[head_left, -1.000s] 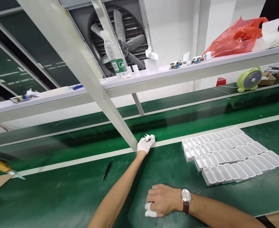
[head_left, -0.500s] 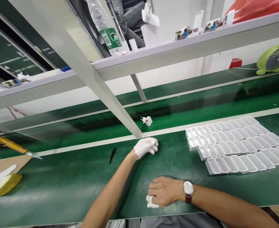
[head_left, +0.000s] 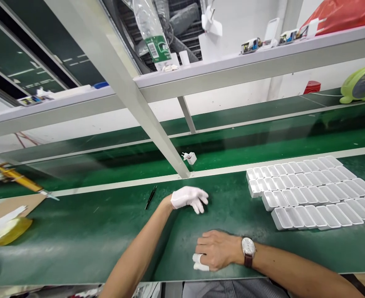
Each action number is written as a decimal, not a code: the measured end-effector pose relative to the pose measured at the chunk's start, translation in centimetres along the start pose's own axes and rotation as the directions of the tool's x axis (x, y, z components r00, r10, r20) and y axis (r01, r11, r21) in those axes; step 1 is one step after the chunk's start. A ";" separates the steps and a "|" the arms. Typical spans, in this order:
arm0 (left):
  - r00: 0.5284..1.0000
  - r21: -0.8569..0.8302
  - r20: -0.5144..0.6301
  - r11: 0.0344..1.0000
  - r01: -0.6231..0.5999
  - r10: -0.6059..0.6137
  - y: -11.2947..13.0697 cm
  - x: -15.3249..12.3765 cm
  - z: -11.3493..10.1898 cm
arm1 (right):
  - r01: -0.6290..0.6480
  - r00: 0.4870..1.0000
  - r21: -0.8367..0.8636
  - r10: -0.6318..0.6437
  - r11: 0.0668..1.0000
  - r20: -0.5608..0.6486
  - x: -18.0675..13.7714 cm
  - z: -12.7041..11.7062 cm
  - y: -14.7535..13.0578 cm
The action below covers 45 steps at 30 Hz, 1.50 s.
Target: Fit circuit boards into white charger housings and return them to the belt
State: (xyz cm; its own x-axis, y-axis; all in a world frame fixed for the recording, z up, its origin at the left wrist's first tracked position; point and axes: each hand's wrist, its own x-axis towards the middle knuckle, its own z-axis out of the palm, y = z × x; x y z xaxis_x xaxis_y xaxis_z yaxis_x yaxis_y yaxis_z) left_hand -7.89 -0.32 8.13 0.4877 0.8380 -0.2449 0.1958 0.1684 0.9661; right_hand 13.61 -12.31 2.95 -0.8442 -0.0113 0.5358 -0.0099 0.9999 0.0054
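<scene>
Bright, even indoor light with soft shadows, glossy green reflections, and wide-angle bending at edges.

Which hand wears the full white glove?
The left hand; the right hand is bare except for white fingertip covers and a wristwatch.

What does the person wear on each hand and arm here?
The left hand wears a white glove. The right hand has two white finger cots and a silver, white-faced wristwatch on a dark brown strap. No sleeves show on either forearm.
</scene>
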 end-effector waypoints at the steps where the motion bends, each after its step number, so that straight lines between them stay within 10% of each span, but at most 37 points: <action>1: 1.000 0.071 -0.023 0.997 0.015 -0.014 -0.3 -0.1 0.0 | -0.002 1.000 0.003 0.002 1.000 0.005 0.0 0.1 0.0; 12: 0.916 0.051 -0.384 0.993 -0.108 0.119 -1.8 3.7 2.8 | -0.054 0.993 0.017 0.052 0.998 0.109 -0.5 0.2 0.3; 25: 0.990 -0.415 0.045 0.904 -0.106 0.137 -2.2 7.5 6.0 | -0.403 0.911 0.139 0.382 0.904 0.155 -0.2 -1.3 2.9; 45: 0.988 -0.659 0.060 0.749 -0.067 0.142 -3.2 7.9 5.2 | -0.427 0.888 -0.110 0.440 0.897 0.136 0.5 -2.0 6.1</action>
State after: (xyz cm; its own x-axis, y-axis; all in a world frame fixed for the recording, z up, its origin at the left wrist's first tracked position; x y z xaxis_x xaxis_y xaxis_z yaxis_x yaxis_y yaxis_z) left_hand -0.21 3.08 2.72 0.5609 0.8206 -0.1101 -0.4470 0.4120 0.7940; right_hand 14.14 -6.17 4.91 -0.8268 0.4294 0.3633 0.4108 0.9022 -0.1315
